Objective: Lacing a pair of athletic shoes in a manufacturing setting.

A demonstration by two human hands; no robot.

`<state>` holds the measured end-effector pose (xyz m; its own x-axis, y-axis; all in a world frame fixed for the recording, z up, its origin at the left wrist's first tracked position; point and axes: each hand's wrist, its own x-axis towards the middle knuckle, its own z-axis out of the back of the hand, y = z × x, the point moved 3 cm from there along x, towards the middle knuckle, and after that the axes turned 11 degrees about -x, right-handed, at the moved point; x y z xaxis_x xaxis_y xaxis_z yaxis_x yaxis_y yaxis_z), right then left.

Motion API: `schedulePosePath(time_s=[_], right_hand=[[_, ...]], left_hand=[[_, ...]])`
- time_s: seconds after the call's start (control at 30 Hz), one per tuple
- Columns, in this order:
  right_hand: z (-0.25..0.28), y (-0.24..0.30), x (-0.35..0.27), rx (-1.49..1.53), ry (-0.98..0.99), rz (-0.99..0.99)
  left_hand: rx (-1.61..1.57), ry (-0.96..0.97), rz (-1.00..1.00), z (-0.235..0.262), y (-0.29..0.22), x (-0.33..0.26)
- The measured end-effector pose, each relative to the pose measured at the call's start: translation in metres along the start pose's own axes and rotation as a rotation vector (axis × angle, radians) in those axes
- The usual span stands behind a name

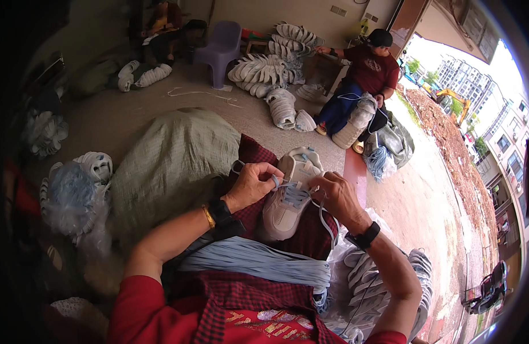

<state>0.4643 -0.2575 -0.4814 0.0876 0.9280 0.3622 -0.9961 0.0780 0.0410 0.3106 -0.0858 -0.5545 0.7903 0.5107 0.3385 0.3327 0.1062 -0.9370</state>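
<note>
A pale grey-beige sneaker (280,219) rests on a dark red checkered cushion or cloth (316,241) over my lap, toe toward me. Light blue shoelace (294,196) crosses its lower eyelets. My left hand (250,187) pinches one end of the lace between thumb and fingers at the shoe's left edge. On the opposite side my right hand (340,198) has its fingers closed by the upper eyelets, with lace trailing below it; its fingertips are partly hidden. A thick bundle of light blue laces (258,262) lies across my lap, nearer to me.
A large grey-green sack (172,166) bulges at my left, beside bagged shoes (75,195). Stacked shoe parts (367,286) stand at my right. Farther off, a person (370,71) in dark red sits handling a shoe stack, near a purple chair (219,51) and shoe piles (267,74).
</note>
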Motion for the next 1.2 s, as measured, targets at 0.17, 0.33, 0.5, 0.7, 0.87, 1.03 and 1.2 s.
schedulePosePath(time_s=[0.17,0.33,0.5,0.7,0.87,1.03,1.2], right_hand=[[0.009,0.01,0.021,-0.324,0.048,0.372],[0.0,0.003,0.028,-0.348,0.176,0.368],[0.005,0.002,0.029,-0.298,0.29,0.385],[0.007,0.006,0.028,-0.237,0.259,0.387],[0.018,-0.001,0.036,-0.076,0.452,0.282],[0.002,-0.015,0.061,-0.014,0.769,0.071],[-0.008,-0.014,0.047,-0.099,0.449,-0.007]], left_hand=[[0.071,0.007,-0.035,0.003,0.001,-0.002],[0.012,0.031,0.003,0.001,0.001,-0.001],[0.063,0.034,-0.001,-0.001,0.0,0.0],[0.026,0.026,-0.01,0.001,0.004,0.0],[0.124,0.037,-0.022,0.0,0.001,0.003],[0.073,0.018,-0.061,-0.004,0.009,0.005],[0.107,0.006,-0.088,-0.004,0.005,0.005]])
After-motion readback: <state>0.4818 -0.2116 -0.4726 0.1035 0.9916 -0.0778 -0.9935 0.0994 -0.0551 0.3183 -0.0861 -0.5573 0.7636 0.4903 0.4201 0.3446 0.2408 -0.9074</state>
